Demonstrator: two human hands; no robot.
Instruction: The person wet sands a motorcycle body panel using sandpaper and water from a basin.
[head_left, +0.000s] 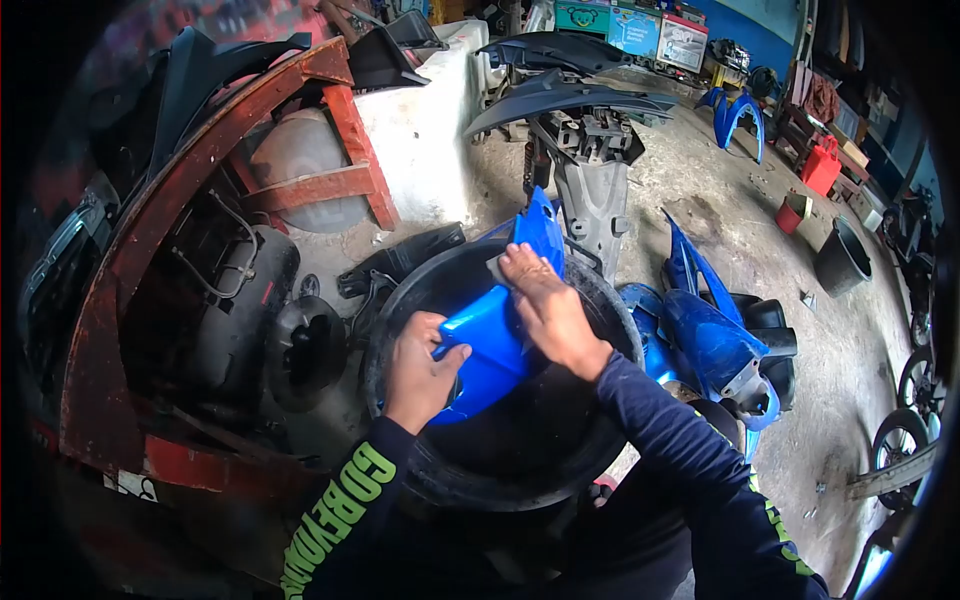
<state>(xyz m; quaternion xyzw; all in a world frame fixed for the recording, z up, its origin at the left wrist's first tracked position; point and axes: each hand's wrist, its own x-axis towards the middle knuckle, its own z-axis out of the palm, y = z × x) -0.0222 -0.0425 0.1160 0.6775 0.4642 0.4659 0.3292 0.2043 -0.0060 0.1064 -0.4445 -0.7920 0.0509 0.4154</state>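
Observation:
A glossy blue plastic panel [485,365] is held over a large round black tub [400,470]. Its narrow upper part points up past the tub's far rim. My left hand [425,370] grips the panel's left edge between thumb and fingers. My right hand [548,308] lies across the panel's upper part, fingers together, with a small greyish piece showing at the fingertips; the piece is mostly hidden under the hand. Dark liquid or shadow fills the tub below the panel.
A red wooden frame [310,188] stands at the left. Beyond the tub is a grey motorcycle frame part [592,205] with black panels [570,98]. More blue panels [712,335] lie to the right. A black bucket [842,257] and red jerrycan [821,165] stand farther right.

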